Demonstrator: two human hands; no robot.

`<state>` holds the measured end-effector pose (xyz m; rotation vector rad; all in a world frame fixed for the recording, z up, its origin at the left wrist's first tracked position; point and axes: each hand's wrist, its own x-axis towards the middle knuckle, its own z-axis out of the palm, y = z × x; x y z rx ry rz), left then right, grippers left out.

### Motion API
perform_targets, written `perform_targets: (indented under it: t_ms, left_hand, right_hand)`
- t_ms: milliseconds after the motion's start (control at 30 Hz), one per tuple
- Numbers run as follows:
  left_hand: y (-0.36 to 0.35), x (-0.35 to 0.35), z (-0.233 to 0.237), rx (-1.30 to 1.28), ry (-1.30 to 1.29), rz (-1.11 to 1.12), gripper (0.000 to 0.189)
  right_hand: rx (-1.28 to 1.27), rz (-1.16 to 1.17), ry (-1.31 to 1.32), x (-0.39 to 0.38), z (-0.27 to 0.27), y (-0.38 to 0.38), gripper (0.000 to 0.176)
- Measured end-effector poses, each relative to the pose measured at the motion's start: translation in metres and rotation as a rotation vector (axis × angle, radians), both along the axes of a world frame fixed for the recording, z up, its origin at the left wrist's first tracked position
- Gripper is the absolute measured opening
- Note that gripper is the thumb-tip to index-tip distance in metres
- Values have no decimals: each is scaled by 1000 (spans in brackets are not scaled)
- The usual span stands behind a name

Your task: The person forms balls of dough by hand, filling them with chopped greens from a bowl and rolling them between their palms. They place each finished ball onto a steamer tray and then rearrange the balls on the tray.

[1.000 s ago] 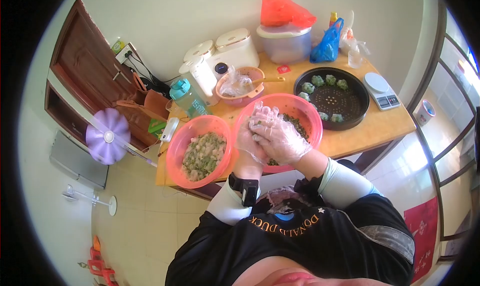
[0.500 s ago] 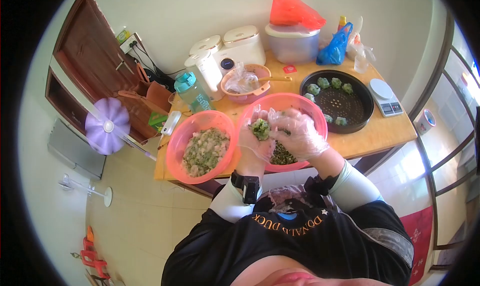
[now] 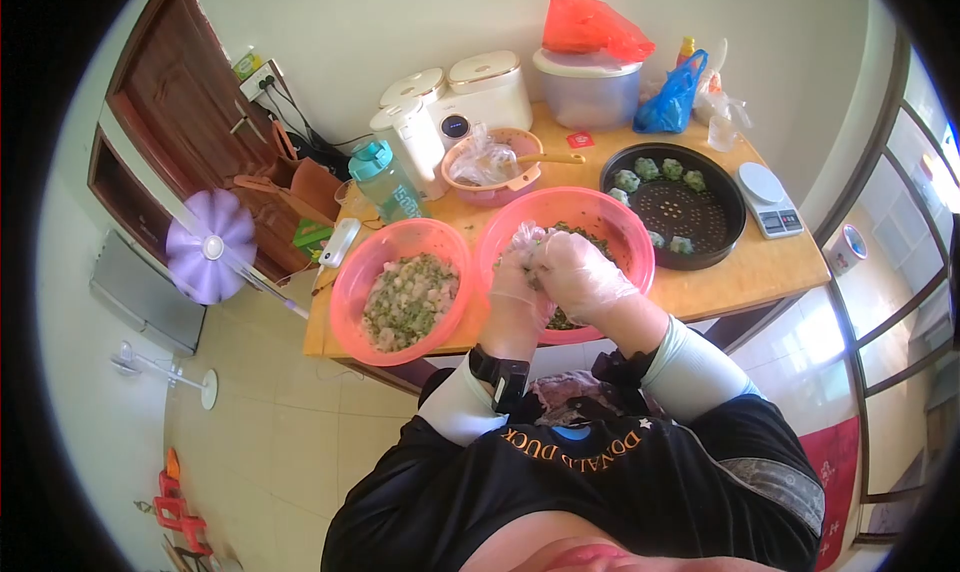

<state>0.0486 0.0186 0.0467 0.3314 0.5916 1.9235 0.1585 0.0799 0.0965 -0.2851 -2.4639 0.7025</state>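
My left hand [image 3: 515,280] and my right hand [image 3: 585,277], both in clear plastic gloves, are pressed together over the right pink bowl [image 3: 640,242]. Between them is a green-flecked ball [image 3: 533,274], mostly hidden by my fingers. My left hand cups it from the left side, and my right hand closes over it from the right. Chopped dark green filling [image 3: 588,234] lies in the bowl beneath. Beside it, the left pink bowl [image 3: 345,307] holds a pale, lumpy mix with green bits [image 3: 410,302].
Several green-white balls line the edge of a round black perforated pan [image 3: 690,217]. To its right stands a kitchen scale [image 3: 770,200]. Behind the bowls are a peach basin [image 3: 500,194] with a plastic bag, a teal bottle [image 3: 387,182], a white appliance [image 3: 485,97] and a lidded tub [image 3: 590,92].
My hands have come closer together, and my right hand now covers most of the ball that showed in my left palm.
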Motion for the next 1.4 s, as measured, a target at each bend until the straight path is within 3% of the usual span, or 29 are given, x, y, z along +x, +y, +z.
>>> perform_targets:
  t_ms: [33, 267, 367, 567, 633, 867, 933, 1033, 1167, 1267, 1367, 1400]
  left_hand:
    - [2, -1, -3, 56, -4, 0, 16]
    - [3, -3, -9, 26, -96, -41, 16]
    - [3, -2, -4, -22, -162, 26, 14]
    - [8, -7, -9, 160, -215, 88, 18]
    - [4, -3, -6, 111, -253, 74, 19]
    - [4, -12, -15, -27, -225, 50, 23]
    - [-3, -16, -15, 62, 52, -32, 27]
    - [-5, 2, 6, 52, -85, 44, 29]
    - [9, -15, -18, -23, -207, 101, 30]
    - [12, -17, -25, 39, -196, 79, 29]
    - [7, -9, -6, -25, -203, 134, 28]
    - [7, -9, -3, -1, -244, 127, 26]
  right_hand:
    - [-182, -9, 16, 2, 6, -3, 10]
    - [-168, 6, 84, -3, -4, 1, 19]
    - [-30, -7, 38, 2, -1, 0, 21]
    - [-293, -105, 70, 7, 4, -5, 19]
    - [41, 45, 164, -2, -6, 1, 18]
    - [-13, 30, 173, -6, -4, -1, 22]
    - [137, 68, 242, -8, -2, -3, 27]
    - [327, 153, 114, -12, -12, 7, 30]
    - [346, 146, 191, -10, -14, 5, 28]
    - [423, 83, 64, -14, -23, 8, 27]
    - [303, 122, 131, -5, -15, 8, 26]
    - [135, -52, 132, 2, -5, 2, 28]
